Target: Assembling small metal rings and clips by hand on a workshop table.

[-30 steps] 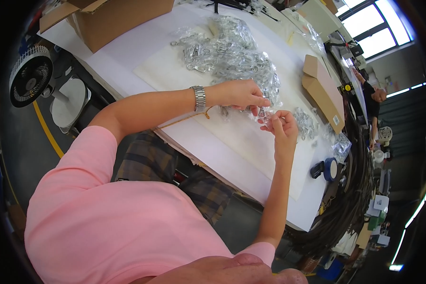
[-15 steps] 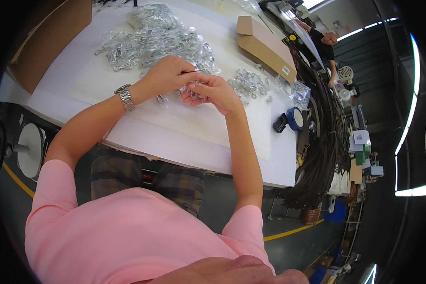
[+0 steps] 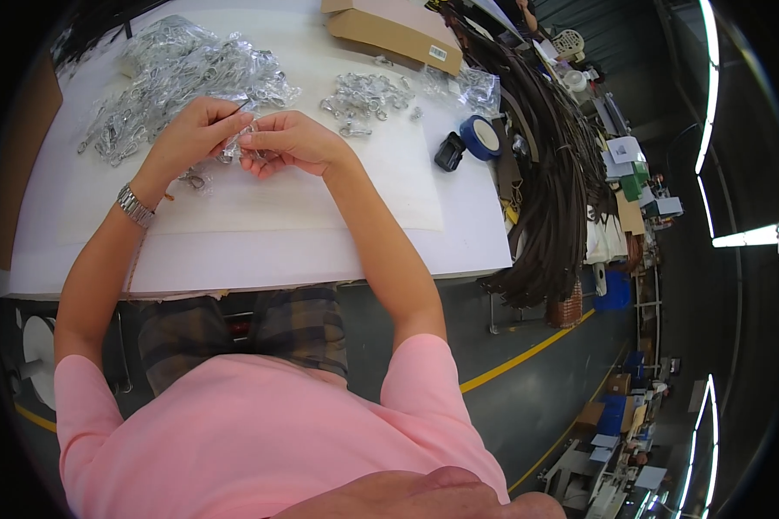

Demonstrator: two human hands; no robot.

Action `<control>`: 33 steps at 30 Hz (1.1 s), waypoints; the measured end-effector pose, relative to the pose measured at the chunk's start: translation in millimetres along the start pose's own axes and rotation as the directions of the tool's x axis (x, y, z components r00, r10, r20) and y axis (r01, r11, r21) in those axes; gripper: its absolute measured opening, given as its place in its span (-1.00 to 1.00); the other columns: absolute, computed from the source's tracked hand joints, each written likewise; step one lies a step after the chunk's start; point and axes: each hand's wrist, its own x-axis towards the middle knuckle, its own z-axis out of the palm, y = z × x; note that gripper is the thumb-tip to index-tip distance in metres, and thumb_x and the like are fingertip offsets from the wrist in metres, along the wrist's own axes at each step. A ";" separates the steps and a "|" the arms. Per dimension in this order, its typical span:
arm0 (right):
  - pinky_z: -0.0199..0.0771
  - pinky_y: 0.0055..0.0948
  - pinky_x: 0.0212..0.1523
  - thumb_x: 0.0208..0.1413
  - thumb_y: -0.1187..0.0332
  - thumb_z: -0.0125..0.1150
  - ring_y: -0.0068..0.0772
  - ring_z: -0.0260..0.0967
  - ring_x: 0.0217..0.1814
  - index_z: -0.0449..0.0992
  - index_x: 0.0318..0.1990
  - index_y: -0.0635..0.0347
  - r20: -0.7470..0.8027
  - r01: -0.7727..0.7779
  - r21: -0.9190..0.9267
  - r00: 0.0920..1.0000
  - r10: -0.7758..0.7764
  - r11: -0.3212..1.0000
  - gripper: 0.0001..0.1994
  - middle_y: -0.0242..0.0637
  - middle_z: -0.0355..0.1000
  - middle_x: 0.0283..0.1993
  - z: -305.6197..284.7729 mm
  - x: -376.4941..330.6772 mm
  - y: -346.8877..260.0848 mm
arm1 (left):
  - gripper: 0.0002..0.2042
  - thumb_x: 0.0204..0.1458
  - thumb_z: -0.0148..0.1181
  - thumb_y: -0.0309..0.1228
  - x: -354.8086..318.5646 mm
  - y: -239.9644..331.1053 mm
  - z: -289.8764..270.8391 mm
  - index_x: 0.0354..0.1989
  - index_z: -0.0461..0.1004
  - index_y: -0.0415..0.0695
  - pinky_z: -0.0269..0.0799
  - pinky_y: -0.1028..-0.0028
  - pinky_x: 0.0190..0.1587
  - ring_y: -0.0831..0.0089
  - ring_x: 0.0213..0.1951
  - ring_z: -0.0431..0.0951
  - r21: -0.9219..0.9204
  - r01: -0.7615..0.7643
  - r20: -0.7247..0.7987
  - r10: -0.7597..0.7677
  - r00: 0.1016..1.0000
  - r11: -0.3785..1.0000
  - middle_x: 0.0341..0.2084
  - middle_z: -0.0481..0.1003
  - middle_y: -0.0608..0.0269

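Above the white table my two hands meet, their fingertips close together. My left hand (image 3: 195, 138), with a metal watch (image 3: 135, 208) on its wrist, is closed around a thin dark pointed tool (image 3: 245, 105), whose tip sticks out past the fingers. My right hand (image 3: 299, 143) pinches a small clear plastic bag (image 3: 249, 137); shiny metal shows in it, partly hidden by the fingers. Below the left hand lies another bagged metal clasp (image 3: 193, 179). Beyond it spreads a large heap of bagged metal clasps (image 3: 190, 73). Farther right is a smaller pile of loose metal clasps (image 3: 370, 95).
A cardboard box (image 3: 389, 36) stands at the table's far side. Blue tape (image 3: 479, 138) and a small black object (image 3: 449, 151) lie to the right. Long dark strips (image 3: 545, 173) hang over the right edge. Another cardboard box (image 3: 26, 164) is at the far left.
The view has swung, so the table and hands appear farther left. My hands stay together, with the dark tool's tip now showing more plainly above the left fingers.
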 end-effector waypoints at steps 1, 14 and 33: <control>0.63 -0.47 -0.24 0.31 0.25 0.29 -0.48 0.58 -0.32 0.59 -0.15 0.23 -0.014 -0.021 0.017 1.000 0.021 1.000 -0.80 -0.21 0.61 -0.28 -0.7 -2.0 -1.4 | -0.60 0.29 0.18 -0.22 3.7 -2.9 2.1 -0.59 0.39 -0.17 0.13 0.54 -0.57 0.68 -0.67 0.22 -0.001 -0.004 0.012 0.004 1.000 1.000 -0.76 0.28 0.43; 0.66 -0.42 -0.19 0.34 0.28 0.22 -0.41 0.60 -0.30 0.58 -0.11 0.33 0.005 -0.071 -0.047 0.997 0.071 0.996 -0.76 -0.15 0.63 -0.22 -3.0 -13.8 -1.8 | -0.69 0.22 0.22 -0.28 0.6 -8.3 9.3 -0.49 0.48 -0.24 0.35 0.41 -0.42 0.56 -0.55 0.41 0.009 -0.099 -0.221 0.098 0.970 0.995 -0.65 0.47 0.27; 0.35 -0.14 0.38 0.53 0.24 -0.14 -0.18 0.32 0.40 0.29 0.33 0.32 -0.428 0.437 0.484 0.874 -0.230 0.758 -0.60 -0.12 0.36 0.34 25.7 27.5 29.8 | -0.79 0.15 0.31 -0.30 -1.0 -21.9 22.9 -0.33 0.58 -0.22 0.34 0.54 -0.56 0.67 -0.57 0.43 -0.331 0.024 -0.091 -0.057 0.994 0.943 -0.52 0.57 0.31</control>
